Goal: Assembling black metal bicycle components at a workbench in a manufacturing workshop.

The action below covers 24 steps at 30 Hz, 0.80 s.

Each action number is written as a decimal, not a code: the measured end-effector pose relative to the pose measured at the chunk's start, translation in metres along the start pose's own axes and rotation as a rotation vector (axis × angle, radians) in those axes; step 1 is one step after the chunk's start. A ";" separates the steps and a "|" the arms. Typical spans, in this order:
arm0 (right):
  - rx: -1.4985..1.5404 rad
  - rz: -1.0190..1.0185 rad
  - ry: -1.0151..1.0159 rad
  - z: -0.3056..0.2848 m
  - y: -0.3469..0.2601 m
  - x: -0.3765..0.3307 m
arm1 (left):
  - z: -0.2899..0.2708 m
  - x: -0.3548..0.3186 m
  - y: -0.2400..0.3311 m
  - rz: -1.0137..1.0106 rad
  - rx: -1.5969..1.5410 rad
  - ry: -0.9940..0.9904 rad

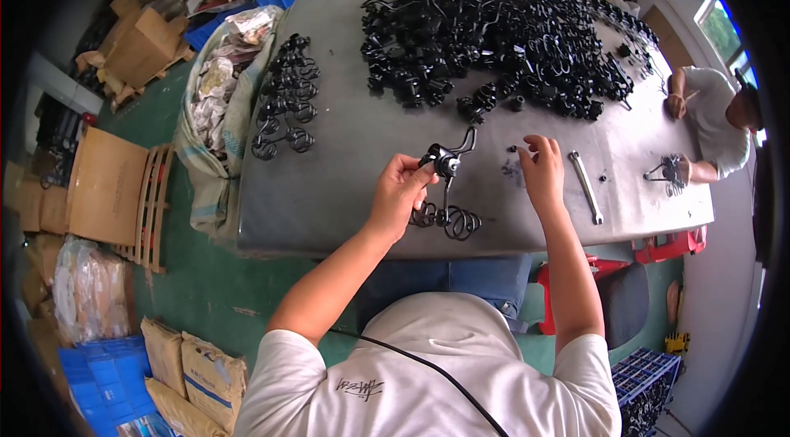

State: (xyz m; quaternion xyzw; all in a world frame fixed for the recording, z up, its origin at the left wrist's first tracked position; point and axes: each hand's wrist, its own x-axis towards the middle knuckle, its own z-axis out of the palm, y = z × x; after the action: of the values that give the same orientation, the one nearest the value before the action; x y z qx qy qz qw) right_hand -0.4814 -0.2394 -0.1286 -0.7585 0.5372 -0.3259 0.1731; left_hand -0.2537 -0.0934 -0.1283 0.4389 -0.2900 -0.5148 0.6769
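Observation:
My left hand [401, 194] is closed on a black coiled-wire part [445, 162], a clamp-like body with a bent lever at the top and wide spiral coils hanging below. The part is held up over the near side of the grey table [329, 198]. To its right, my right hand [542, 170] is open, fingers partly curled and apart, with nothing visible in it. Several small dark pieces [512, 167] lie on the table just left of its fingers. A silver wrench [586, 188] rests to the right of that hand.
A big heap of black parts [494, 42] covers the far table. A row of similar coiled parts [286, 99] lies at the left edge, beside an open sack [220, 108]. At the right, another person [714, 120] handles a dark part [671, 169]. A red stool [547, 297] stands below the table.

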 end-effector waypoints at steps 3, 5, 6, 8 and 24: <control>-0.040 -0.046 -0.070 0.009 0.020 0.004 | 0.003 0.000 0.003 -0.018 0.016 0.001; -0.080 -0.083 -0.130 0.013 0.016 0.008 | 0.003 0.000 0.003 -0.020 0.029 0.016; -0.078 -0.085 -0.129 0.014 0.017 0.010 | 0.003 0.001 0.003 -0.023 0.025 0.016; -0.147 -0.119 -0.170 0.017 0.018 0.013 | 0.005 0.001 0.002 -0.025 0.020 0.021; 0.383 -0.449 -0.179 -0.018 -0.087 -0.039 | 0.017 -0.001 0.004 -0.048 0.196 0.084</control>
State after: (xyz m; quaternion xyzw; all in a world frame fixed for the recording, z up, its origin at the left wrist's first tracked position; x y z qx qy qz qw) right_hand -0.4402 -0.1699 -0.0743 -0.8375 0.2674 -0.3832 0.2833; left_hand -0.2671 -0.0970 -0.1174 0.5309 -0.2998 -0.4813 0.6298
